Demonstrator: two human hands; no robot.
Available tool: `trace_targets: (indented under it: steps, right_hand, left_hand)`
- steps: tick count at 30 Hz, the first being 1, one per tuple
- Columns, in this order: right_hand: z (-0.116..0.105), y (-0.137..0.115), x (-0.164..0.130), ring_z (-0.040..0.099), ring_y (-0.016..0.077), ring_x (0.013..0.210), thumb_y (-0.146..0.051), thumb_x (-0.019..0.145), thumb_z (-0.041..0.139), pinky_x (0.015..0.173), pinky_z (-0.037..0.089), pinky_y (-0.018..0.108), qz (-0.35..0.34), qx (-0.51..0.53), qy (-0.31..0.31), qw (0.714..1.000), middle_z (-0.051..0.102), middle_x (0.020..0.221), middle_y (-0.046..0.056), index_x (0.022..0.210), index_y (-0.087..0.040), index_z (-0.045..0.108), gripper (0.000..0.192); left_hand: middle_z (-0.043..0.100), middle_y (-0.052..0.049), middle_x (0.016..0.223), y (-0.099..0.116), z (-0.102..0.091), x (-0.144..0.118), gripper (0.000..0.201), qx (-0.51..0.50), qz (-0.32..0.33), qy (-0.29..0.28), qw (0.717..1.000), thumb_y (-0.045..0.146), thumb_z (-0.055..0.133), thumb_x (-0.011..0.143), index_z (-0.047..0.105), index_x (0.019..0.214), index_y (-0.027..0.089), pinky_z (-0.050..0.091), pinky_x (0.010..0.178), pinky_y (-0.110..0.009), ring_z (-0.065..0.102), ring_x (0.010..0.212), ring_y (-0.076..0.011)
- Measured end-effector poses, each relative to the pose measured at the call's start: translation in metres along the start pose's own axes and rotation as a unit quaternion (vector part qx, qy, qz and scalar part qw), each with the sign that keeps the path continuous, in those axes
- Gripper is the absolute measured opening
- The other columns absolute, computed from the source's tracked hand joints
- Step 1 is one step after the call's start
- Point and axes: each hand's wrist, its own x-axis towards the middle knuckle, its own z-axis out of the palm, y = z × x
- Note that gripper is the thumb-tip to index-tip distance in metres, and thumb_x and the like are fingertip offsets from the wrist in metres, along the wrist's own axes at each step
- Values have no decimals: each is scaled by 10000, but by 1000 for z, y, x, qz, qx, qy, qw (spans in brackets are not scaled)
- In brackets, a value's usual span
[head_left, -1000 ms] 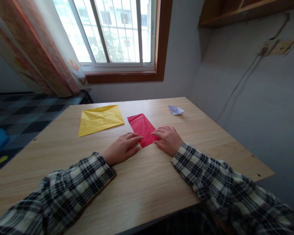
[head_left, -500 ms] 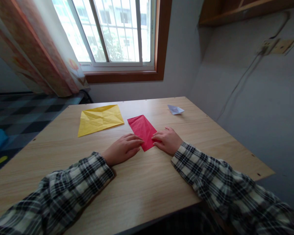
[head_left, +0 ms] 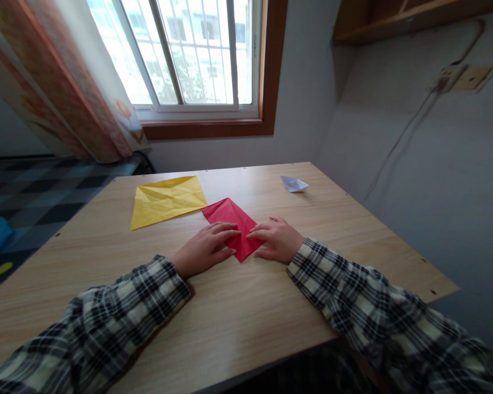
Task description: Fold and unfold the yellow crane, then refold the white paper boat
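A folded sheet of red paper (head_left: 234, 218) lies on the table between my hands, one corner pointing at me, with creases running from its far corner. My left hand (head_left: 207, 246) rests over its left edge, fingers stretched out on top and thumb beside the near edge. From the other side, my right hand (head_left: 277, 239) lays its extended fingertips on the right part of the paper, its thumb apart from the fingers. Parts of both side edges are hidden under the fingers.
Creased yellow paper (head_left: 168, 200) lies at the back left, close to the red sheet's left corner. A small white folded paper boat (head_left: 294, 185) sits at the back right of the wooden table (head_left: 246, 323). Beyond are a window (head_left: 201, 54) and a wall.
The red paper has turned and shifted left and toward me, its left corner now close to the yellow paper. My right hand has moved slightly left; my left hand has barely moved.
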Motion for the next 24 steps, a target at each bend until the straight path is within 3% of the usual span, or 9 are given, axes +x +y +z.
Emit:
trace_targets:
  steps: [14, 24]
  right_hand:
    - [0, -3, 1, 691, 202, 973, -400, 876, 663, 1084, 299, 495, -28, -45, 35, 998, 758, 1054, 69, 1013, -237, 715, 219]
    - [-4, -6, 2, 681, 158, 746, -330, 987, 441, 1040, 364, 409, -78, -114, 35, 990, 756, 809, 51, 836, -191, 702, 332]
  left_hand:
    - [558, -120, 1377, 2, 0, 1, 429, 8, -13, -2, 1000, 433, 482, 972, 562, 1321, 198, 430, 1066, -454, 517, 1263, -268]
    - [543, -117, 1402, 3, 0, -1, 471, 16, -43, 14, 999, 426, 338, 1015, 499, 1381, 176, 381, 1116, -465, 474, 1305, -260]
